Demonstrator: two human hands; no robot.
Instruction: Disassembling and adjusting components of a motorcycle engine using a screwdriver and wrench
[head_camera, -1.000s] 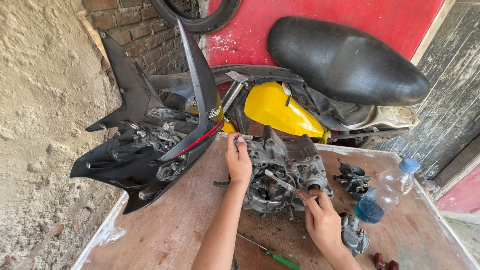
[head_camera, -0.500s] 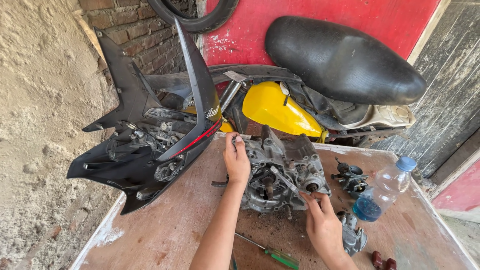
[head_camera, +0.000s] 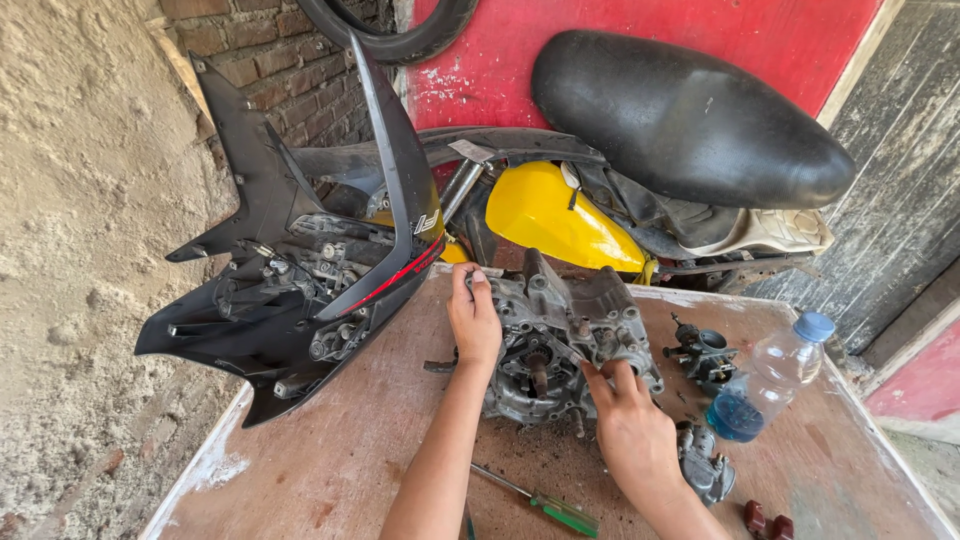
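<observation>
Centre of frame: grey engine case (head_camera: 560, 335) lies on the brown tabletop (head_camera: 330, 460), greasy, open side facing up with a shaft stub showing.

Left hand (head_camera: 474, 318) lies on the case's left edge, fingers curled over the rim and closed on it, bracing. Right hand (head_camera: 628, 428) sits lower right of the case; thumb and fingertips pinch narrow around a thin metal tool or rod that angles up-left into the opening (too slim to tell which).

Around it: green-handled screwdriver (head_camera: 540, 503) at lower centre, near the right forearm. Two small carburettor bodies (head_camera: 702, 350) to the right, next to a plastic bottle (head_camera: 768, 380) with blue liquid. Black fairing panels (head_camera: 300, 270) fill the left; yellow tank (head_camera: 550, 212) and black seat (head_camera: 690, 115) sit behind.

Judgement: the work goes best with the left hand pressing firmly so the case cannot rock, and the right keeping the tool in line with the bore, not levering sideways against the soft alloy.
</observation>
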